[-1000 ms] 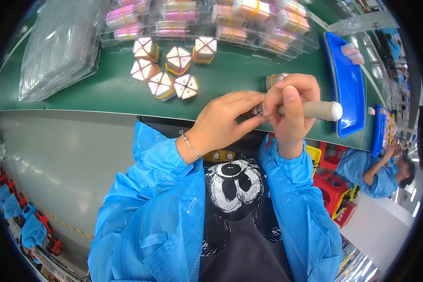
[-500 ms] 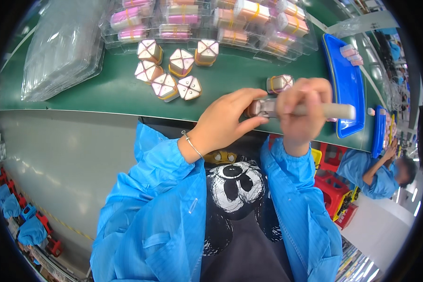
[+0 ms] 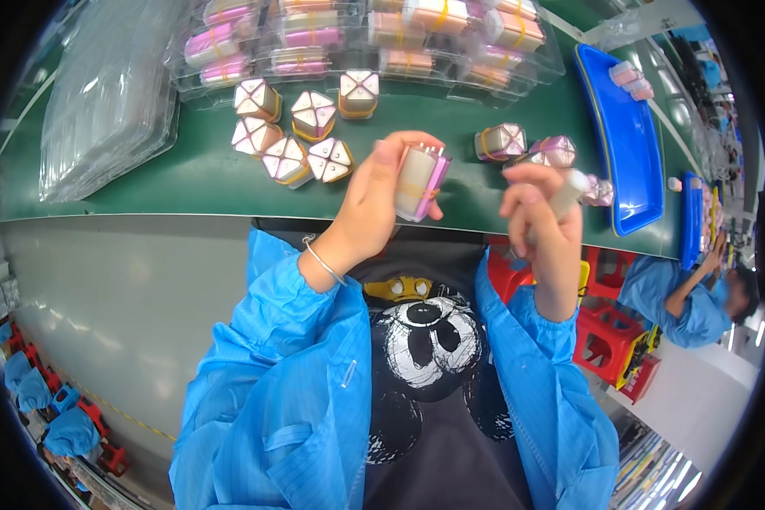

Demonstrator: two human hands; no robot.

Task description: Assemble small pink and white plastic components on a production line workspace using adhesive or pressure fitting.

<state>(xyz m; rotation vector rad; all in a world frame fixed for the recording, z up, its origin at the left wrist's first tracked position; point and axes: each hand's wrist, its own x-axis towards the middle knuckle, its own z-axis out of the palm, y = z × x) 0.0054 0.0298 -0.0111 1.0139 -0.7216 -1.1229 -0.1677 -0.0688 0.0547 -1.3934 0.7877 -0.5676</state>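
My left hand (image 3: 364, 197) is closed around a banded bundle (image 3: 416, 180) of grey and pink blocks, held tilted above the bench edge. Small white pegs stick up from the bundle's top. To its right, my right hand (image 3: 542, 223) is raised with curled fingers around a tool with a pale, rounded handle (image 3: 568, 195). The tool's other end is hidden by the hand. Beyond that hand lie a few similar bundles (image 3: 500, 142), some partly covered. Several more bundles (image 3: 314, 114) stand on the green bench (image 3: 204, 183) at the left, their ends showing four white triangles.
Clear plastic trays (image 3: 268, 85) filled with banded pink and grey bundles line the back. Stacked empty plastic trays (image 3: 110, 110) sit at the left. A blue tray (image 3: 629, 183) is on the right, and a co-worker's blue sleeve (image 3: 659, 293) shows beyond red stools (image 3: 608, 336).
The left hand has lifted the bundle and turned its pegged end upward. The right hand with the tool has drawn away from it and tilted. The view has shifted slightly.
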